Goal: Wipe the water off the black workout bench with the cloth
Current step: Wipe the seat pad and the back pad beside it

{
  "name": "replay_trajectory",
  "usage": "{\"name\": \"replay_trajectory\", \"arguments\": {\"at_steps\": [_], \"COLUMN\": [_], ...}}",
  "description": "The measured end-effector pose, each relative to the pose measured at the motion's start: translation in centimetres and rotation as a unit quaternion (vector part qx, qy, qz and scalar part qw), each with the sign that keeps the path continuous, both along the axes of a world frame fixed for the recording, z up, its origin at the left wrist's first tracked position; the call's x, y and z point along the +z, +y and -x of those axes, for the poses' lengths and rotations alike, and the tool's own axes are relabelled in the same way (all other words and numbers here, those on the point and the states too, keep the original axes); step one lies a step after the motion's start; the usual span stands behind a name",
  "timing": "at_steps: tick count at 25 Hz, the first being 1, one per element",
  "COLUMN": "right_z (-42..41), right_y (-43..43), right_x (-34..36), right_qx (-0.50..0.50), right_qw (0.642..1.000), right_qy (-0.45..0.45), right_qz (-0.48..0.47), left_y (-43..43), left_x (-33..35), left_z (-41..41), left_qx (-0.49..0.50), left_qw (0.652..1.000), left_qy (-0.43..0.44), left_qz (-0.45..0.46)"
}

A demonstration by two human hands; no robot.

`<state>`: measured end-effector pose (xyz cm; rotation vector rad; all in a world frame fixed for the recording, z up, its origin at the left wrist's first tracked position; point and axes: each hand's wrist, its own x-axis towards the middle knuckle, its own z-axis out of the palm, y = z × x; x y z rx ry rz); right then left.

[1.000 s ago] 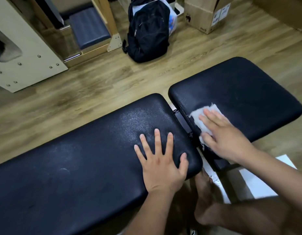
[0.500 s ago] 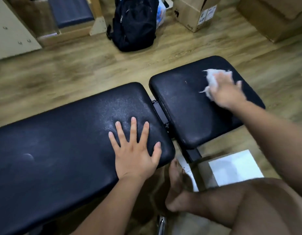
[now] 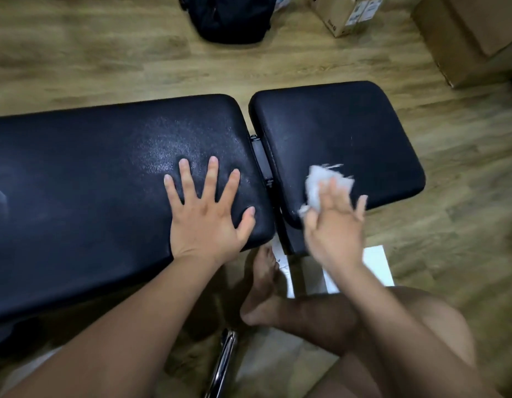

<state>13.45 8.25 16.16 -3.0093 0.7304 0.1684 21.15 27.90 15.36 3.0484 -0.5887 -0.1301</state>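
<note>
The black workout bench has a long pad [image 3: 76, 182] on the left and a shorter seat pad [image 3: 343, 124] on the right, with a hinge gap between them. A sheen of fine water droplets [image 3: 168, 150] shows on the long pad just beyond my left hand [image 3: 206, 222], which lies flat with spread fingers at that pad's right end. A crumpled white cloth [image 3: 320, 182] sits on the near left part of the seat pad. My right hand [image 3: 335, 234], blurred by motion, presses on the cloth with fingers extended.
A black backpack [image 3: 231, 18] lies on the wooden floor beyond the bench. Cardboard boxes [image 3: 343, 12] stand at the top right. White paper [image 3: 378, 265] lies under the seat pad near my bare foot [image 3: 263, 282]. A chrome tube [image 3: 223, 366] runs below.
My right hand has dragged the cloth from the far side of the seat pad back to its near left corner. My left hand has stayed flat on the long pad.
</note>
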Motion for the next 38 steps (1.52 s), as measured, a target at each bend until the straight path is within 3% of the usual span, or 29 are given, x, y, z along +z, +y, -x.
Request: {"name": "replay_trajectory", "arguments": {"at_steps": [2,4,8,10,12,14,17,20,22,25,29,32,35,38], "right_z": [1.8,2.5,0.5,-1.8,-4.3,-6.0,-7.3,-7.6,-7.8,-9.0,-14.5,-17.9,-18.2,-17.3], "right_y": [2.6,-0.3,-13.1,-16.3,-14.8,-9.9,-0.4,-1.0,-7.7,-18.6,-17.7,-9.0,0.0,-1.9], "right_x": [0.3,0.6,1.7,2.0,1.7,0.8,0.6,0.7,0.4,1.9,3.3,1.7,0.0,0.4], "right_qx": [0.108,0.146,-0.064,-0.166,-0.195,-0.124,0.096,0.23,0.153,-0.063,-0.157,-0.054,0.173,0.293], "right_qw": [0.994,0.989,0.996,0.986,0.98,0.991,0.993,0.972,0.988,0.998,0.985,0.995,0.984,0.954], "right_qy": [-0.005,0.007,0.057,0.025,-0.022,-0.038,-0.021,-0.018,-0.012,0.01,-0.031,-0.055,-0.029,-0.031], "right_qz": [-0.003,0.027,0.039,0.002,-0.023,-0.032,-0.068,-0.034,0.003,0.008,-0.059,-0.066,-0.03,-0.058], "left_y": [0.0,0.0,-0.1,-0.1,-0.1,-0.1,-0.1,0.0,0.0,-0.1,-0.1,-0.1,-0.1,0.0], "left_x": [0.0,-0.2,-0.3,-0.3,-0.1,-0.1,-0.1,-0.2,-0.4,-0.4,-0.4,-0.4,-0.4,-0.4], "left_z": [0.1,0.0,0.1,0.0,0.0,0.0,0.0,0.0,0.0,0.1,-0.1,-0.1,-0.1,0.0], "left_qx": [-0.001,0.0,0.001,0.001,0.001,0.001,-0.002,-0.002,0.001,-0.002,-0.002,-0.005,-0.007,-0.002], "left_qw": [1.0,1.0,1.0,1.0,1.0,1.0,1.0,1.0,1.0,1.0,1.0,1.0,1.0,1.0], "left_qy": [-0.006,-0.004,-0.009,-0.01,-0.007,-0.01,-0.013,-0.017,-0.015,-0.022,-0.022,-0.02,-0.025,-0.026], "left_qz": [-0.003,-0.001,0.007,0.005,0.003,0.001,0.003,0.013,0.006,0.009,0.02,0.016,0.013,0.017]}}
